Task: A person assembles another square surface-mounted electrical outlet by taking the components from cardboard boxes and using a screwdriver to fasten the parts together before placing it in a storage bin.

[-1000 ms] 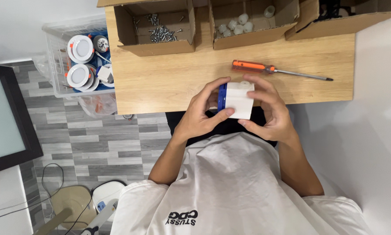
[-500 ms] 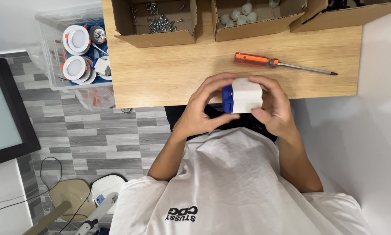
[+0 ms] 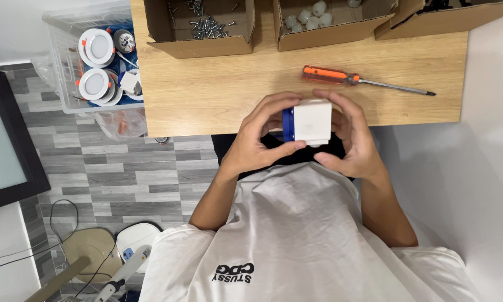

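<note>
Both of my hands hold a small white box with a blue end [image 3: 310, 121] just in front of the wooden table's near edge [image 3: 207, 120]. My left hand [image 3: 257, 140] wraps its left side, thumb under the box and fingers over the blue end. On the right side my right hand [image 3: 349, 137] grips it with fingers curled over the top. An orange-handled screwdriver [image 3: 363, 81] lies on the table just beyond the box, its tip pointing right.
Three open cardboard boxes stand along the table's far edge: one with screws [image 3: 204, 25], one with small white parts [image 3: 310, 17], one at the right [image 3: 442, 14]. A clear plastic bin [image 3: 67, 103] of round white lamp fittings stands left of the table. A dark screen [image 3: 5, 145] is at far left.
The box has turned in my hands so its white face is up and the blue end points left. My hands shifted slightly toward me.
</note>
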